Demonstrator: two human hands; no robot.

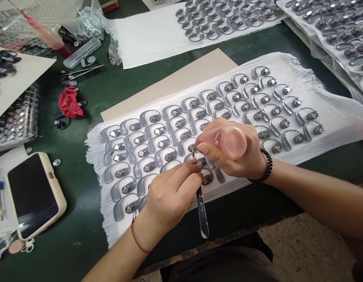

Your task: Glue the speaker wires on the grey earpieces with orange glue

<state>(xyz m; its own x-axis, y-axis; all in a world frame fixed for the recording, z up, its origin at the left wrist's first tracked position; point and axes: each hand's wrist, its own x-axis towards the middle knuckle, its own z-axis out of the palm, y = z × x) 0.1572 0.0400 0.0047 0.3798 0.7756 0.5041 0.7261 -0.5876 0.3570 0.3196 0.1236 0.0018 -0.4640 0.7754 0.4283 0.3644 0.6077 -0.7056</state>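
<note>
Dozens of grey ear hooks (pixel 158 131) are lying in slanted rows on a white foam sheet (pixel 331 117), each with a small metal disc at one end, and the hands are meeting over the near rows at the sheet's middle. Left hand (pixel 172 196) is pinching a pair of tweezers (pixel 201 207) between thumb and fingertips, the tip pointing up into one ear hook just under the other hand, the handle trailing back over the sheet's near edge. Right hand (pixel 228 150) is closed around a clear squeeze bottle (pixel 228 141), its nozzle hidden behind the fingers, so whether it is touching the piece cannot be told. Risks, as judged: the rows are sitting nearly touching, so a wrist or the tweezer handle dragging across could be knocking neighbours out of line; too hard a squeeze could be flooding the disc or wetting the hook beside it; the tweezer tip could be slipping and scratching the metal. Further out on the green table (pixel 90 250), a phone (pixel 34 194) is lying at left and a red rag (pixel 69 102) beyond it, well apart from the work.
</note>
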